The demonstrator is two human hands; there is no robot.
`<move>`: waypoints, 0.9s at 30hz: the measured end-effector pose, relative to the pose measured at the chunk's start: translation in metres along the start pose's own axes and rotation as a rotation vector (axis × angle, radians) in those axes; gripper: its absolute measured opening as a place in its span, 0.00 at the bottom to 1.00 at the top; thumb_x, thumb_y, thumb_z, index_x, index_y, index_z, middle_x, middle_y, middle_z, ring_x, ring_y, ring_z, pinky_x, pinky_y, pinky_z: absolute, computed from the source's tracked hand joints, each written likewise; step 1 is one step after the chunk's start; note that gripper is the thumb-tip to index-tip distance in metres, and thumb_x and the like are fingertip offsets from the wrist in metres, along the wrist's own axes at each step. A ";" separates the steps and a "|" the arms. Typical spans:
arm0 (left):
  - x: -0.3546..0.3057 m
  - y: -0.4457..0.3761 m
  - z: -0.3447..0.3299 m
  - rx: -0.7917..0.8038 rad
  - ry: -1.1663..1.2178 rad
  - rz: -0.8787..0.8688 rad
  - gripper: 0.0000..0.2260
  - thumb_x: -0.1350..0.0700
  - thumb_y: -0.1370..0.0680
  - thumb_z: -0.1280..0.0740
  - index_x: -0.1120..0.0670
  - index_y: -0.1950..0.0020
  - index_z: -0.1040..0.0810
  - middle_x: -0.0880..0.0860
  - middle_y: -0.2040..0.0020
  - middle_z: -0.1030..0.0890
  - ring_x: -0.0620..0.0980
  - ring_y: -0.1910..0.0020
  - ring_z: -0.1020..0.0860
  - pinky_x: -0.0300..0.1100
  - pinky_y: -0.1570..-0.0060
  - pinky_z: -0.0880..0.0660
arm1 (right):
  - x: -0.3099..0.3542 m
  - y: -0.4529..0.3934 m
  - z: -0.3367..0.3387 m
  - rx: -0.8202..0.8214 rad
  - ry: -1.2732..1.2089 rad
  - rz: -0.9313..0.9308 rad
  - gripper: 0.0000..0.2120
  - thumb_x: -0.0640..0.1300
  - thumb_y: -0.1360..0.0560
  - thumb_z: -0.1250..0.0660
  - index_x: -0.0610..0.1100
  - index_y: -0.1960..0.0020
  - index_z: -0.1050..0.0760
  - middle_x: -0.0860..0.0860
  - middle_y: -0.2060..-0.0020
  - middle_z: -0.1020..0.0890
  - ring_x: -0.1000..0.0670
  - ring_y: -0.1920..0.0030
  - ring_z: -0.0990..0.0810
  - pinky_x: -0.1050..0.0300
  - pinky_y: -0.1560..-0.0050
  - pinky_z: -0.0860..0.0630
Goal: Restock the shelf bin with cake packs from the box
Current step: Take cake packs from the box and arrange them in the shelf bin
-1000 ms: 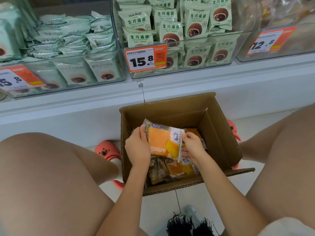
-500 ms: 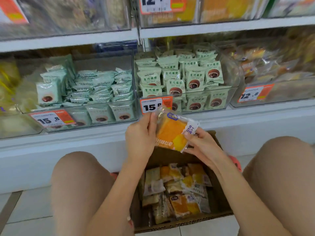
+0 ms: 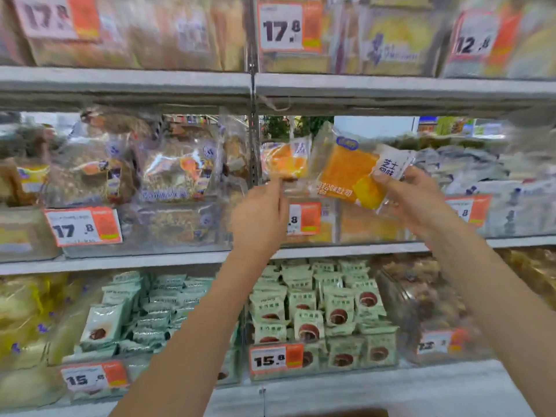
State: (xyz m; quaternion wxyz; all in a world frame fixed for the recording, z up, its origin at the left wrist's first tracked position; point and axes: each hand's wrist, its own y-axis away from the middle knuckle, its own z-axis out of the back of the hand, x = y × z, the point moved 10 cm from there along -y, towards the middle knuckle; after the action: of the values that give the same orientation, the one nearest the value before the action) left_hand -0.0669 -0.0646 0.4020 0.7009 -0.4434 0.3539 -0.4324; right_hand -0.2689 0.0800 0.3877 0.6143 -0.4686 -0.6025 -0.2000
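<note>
An orange cake pack (image 3: 346, 173) in a clear wrapper with a white label is held up in front of the middle shelf. My right hand (image 3: 412, 197) grips its right end, fingers curled over the label. My left hand (image 3: 261, 215) pinches the wrapper's lower left edge. Directly behind stands the clear shelf bin (image 3: 364, 227) with an orange price tag (image 3: 304, 218). A similar orange pack (image 3: 284, 159) stands at the bin's left end. Only a brown sliver of the box (image 3: 346, 413) shows at the bottom edge.
Neighbouring clear bins hold brown bread packs (image 3: 177, 173) on the left and grey packs (image 3: 469, 167) on the right. The shelf below carries pale green cake packs (image 3: 319, 308). The shelf board above (image 3: 270, 85) hangs close over the bin.
Both hands have lifted the orange pack out of the box and up from the lower shelf to the middle shelf bin. The view has tilted up, so the box has dropped almost out of view.
</note>
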 end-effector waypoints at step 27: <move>-0.003 -0.027 -0.068 -0.146 -0.181 -0.105 0.18 0.54 0.27 0.43 0.55 0.76 0.27 0.51 0.79 0.28 0.51 0.80 0.31 0.38 0.71 0.36 | -0.050 -0.169 -0.139 0.088 0.845 0.118 0.31 0.55 0.25 0.33 0.39 0.31 0.40 0.42 0.34 0.27 0.40 0.35 0.28 0.51 0.43 0.28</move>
State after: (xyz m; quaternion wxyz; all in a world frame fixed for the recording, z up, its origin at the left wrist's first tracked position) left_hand -0.1359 -0.0897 0.4028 0.6720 -0.5484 0.2961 -0.4001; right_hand -0.3391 -0.1310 0.4208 0.8370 -0.3525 -0.2780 -0.3130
